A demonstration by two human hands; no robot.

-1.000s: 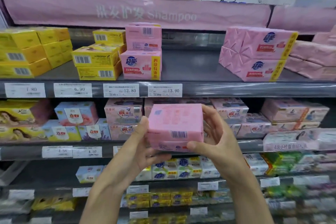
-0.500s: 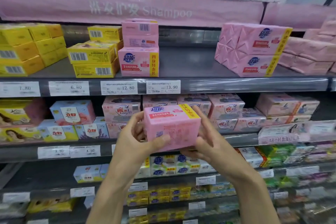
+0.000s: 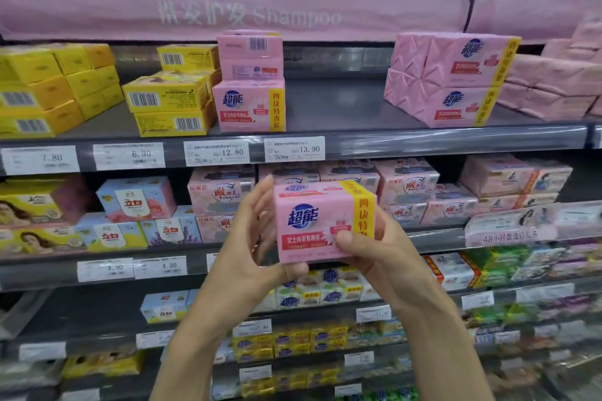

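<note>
Held at centre frame: pink soap pack [image 3: 314, 221], label facing the camera. Left hand [image 3: 247, 247] clasps its left end, thumb beneath. Right hand [image 3: 378, 254] grips the right end, thumb on the front. Judged: pack picked and under inspection; shelving into the upper shelf [image 3: 338, 107] gap not yet done.

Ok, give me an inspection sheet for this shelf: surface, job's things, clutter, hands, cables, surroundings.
Surface: grey top shelf, carrying stacked packs.
Job's things: pink soap pack, held in front of the second shelf, label facing camera.
Clutter: yellow packs and a matching pink stack on the top shelf.
Hands: left hand holds the pack's left side; right hand grips its lower right corner.
Cables: nothing seen.
Surroundings: pink Shampoo banner, price tags.
</note>
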